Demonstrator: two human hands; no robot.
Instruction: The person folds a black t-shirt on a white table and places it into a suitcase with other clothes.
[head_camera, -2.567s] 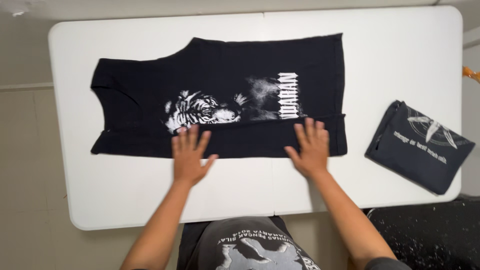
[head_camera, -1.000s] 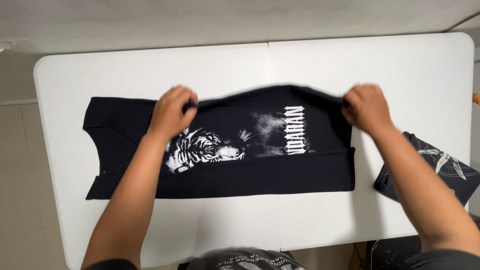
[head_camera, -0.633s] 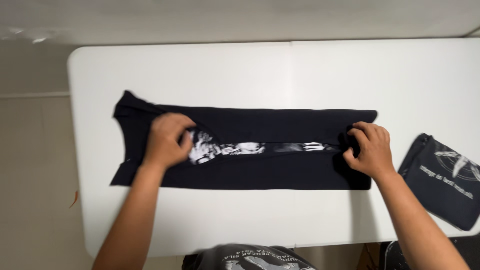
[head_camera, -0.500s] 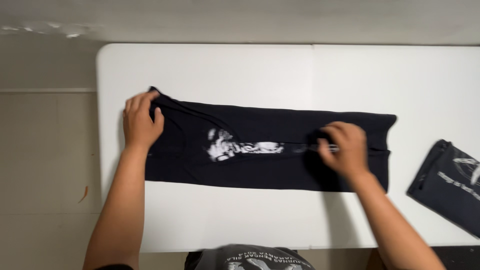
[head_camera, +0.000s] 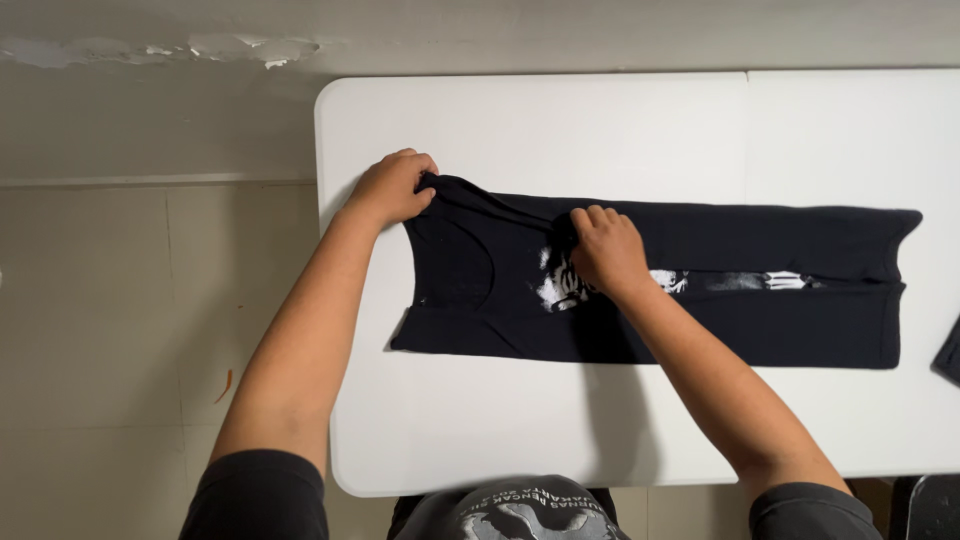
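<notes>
A black sleeveless shirt (head_camera: 760, 320) with a white print lies folded into a long strip across the white table (head_camera: 560, 140). My left hand (head_camera: 392, 186) pinches the shirt's far left corner, at the shoulder end near the table's left edge. My right hand (head_camera: 606, 250) is closed on the fabric in the middle of the strip, just above the white print. Both forearms reach out from the near edge.
A corner of another dark folded garment (head_camera: 949, 355) shows at the right edge of the frame. Beige floor tiles (head_camera: 130, 330) lie left of the table, and a wall with chipped paint (head_camera: 200, 48) runs along the far side.
The far side of the shirt was folded down into a narrow strip. My left hand went to the left end and my right hand slid leftward to the middle. The view shifted left.
</notes>
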